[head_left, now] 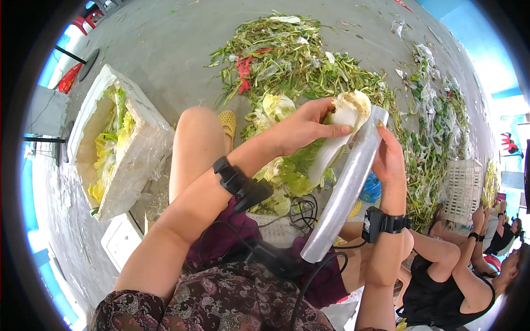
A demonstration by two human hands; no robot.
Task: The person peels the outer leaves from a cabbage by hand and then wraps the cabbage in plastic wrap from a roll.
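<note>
While my left hand [301,129] grips the cabbage [331,140], my right hand's [389,160] fingers close round the plastic-wrap roll [345,190] — trimmings heap [309,66] beyond the fingertips, foam box [118,143] far left.

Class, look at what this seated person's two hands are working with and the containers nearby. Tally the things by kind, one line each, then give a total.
Cabbage held in the left hand: 1
Roll of clear film held in the right hand: 1
White foam box of greens: 1
White plastic crate: 1
Wrist devices: 2
Total: 6
</note>
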